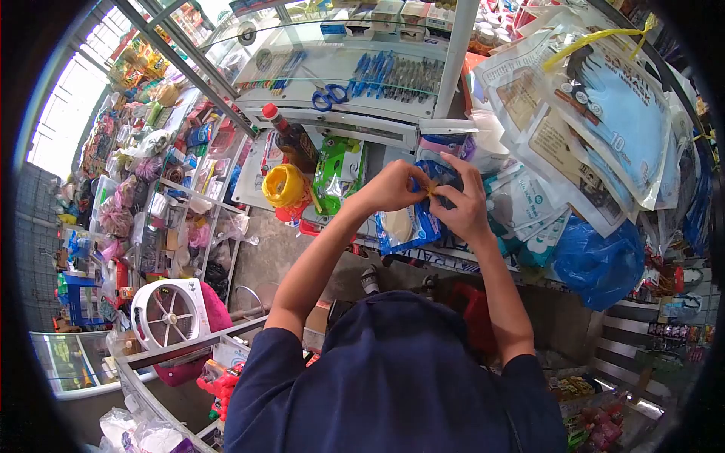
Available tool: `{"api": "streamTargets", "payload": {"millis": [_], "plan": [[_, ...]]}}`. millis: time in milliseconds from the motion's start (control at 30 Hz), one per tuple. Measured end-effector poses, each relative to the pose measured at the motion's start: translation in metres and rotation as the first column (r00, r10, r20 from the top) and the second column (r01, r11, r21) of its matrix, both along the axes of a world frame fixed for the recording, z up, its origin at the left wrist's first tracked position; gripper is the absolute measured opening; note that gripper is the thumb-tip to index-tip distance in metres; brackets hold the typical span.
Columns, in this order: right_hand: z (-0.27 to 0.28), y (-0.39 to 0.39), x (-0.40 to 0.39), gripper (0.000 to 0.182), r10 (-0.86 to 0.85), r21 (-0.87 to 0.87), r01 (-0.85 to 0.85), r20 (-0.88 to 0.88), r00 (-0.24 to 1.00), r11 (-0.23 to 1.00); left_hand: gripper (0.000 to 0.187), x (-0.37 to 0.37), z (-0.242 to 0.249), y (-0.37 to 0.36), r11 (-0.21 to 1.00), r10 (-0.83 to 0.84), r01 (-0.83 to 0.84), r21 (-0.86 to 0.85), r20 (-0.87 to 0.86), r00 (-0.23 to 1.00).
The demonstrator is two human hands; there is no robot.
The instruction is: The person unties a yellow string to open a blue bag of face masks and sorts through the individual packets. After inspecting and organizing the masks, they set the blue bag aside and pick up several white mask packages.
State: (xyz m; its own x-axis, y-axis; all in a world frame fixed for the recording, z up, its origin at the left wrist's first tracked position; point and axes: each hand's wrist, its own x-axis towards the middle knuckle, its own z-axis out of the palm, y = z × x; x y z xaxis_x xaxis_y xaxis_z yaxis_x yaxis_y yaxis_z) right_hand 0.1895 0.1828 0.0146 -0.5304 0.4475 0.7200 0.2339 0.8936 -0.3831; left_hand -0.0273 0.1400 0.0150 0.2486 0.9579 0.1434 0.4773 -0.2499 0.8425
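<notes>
My left hand [394, 187] and my right hand [462, 202] meet over the counter, both with fingers pinched. Between the fingertips is a thin yellow band [432, 191], perhaps rubber; its exact form is too small to tell. Directly below lies a blue plastic packet [424, 228] with a pale round shape [396, 226] on its front. My hands partly cover the packet's upper part. To the left of my left hand lies a green packet [338, 172]. White and teal packets [529, 200] lie to the right of my right hand.
A dark bottle with a red cap [296, 143] and a yellow bag-lined container [285, 186] stand at the left. Behind is a glass case with pens [396, 75] and blue scissors [329, 97]. Mask packs [604, 113] and a blue bag [600, 260] hang right. A white fan [171, 313] stands lower left.
</notes>
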Motion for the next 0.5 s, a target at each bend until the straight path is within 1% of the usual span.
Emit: {"api": "streamTargets", "payload": {"millis": [100,200,233,300,400,433,500], "plan": [[0.002,0.003,0.003,0.018,0.020,-0.032,-0.019,0.034,0.999,0.999,0.022,0.005,0.000,0.003,1.000,-0.013,0.013,0.003,-0.010,1.000],[0.000,0.003,0.004,0.019,-0.010,-0.130,0.009,-0.003,1.000,0.992,0.018,0.017,-0.005,-0.002,0.991,0.126,-0.117,-0.068,0.160,0.979],[-0.005,0.003,0.004,0.017,-0.020,-0.220,0.008,-0.052,0.998,0.975,0.017,0.023,-0.015,-0.003,0.987,0.157,-0.157,-0.024,0.284,0.946],[-0.019,0.002,0.002,0.014,-0.055,-0.394,-0.008,-0.149,0.987,0.919,0.016,0.036,-0.033,-0.004,0.968,0.189,-0.247,0.043,0.519,0.834],[-0.029,0.002,0.000,0.010,-0.038,-0.566,-0.105,-0.236,0.971,0.817,0.018,0.040,-0.042,-0.012,0.941,0.338,-0.252,-0.228,0.553,0.761],[-0.030,0.000,0.000,0.009,-0.056,-0.568,-0.100,-0.250,0.967,0.817,0.019,0.040,-0.043,-0.013,0.946,0.323,-0.244,-0.213,0.575,0.752],[-0.031,-0.004,-0.003,0.008,-0.090,-0.571,-0.090,-0.279,0.956,0.816,0.021,0.042,-0.045,-0.014,0.938,0.345,-0.250,-0.238,0.605,0.718]]}}
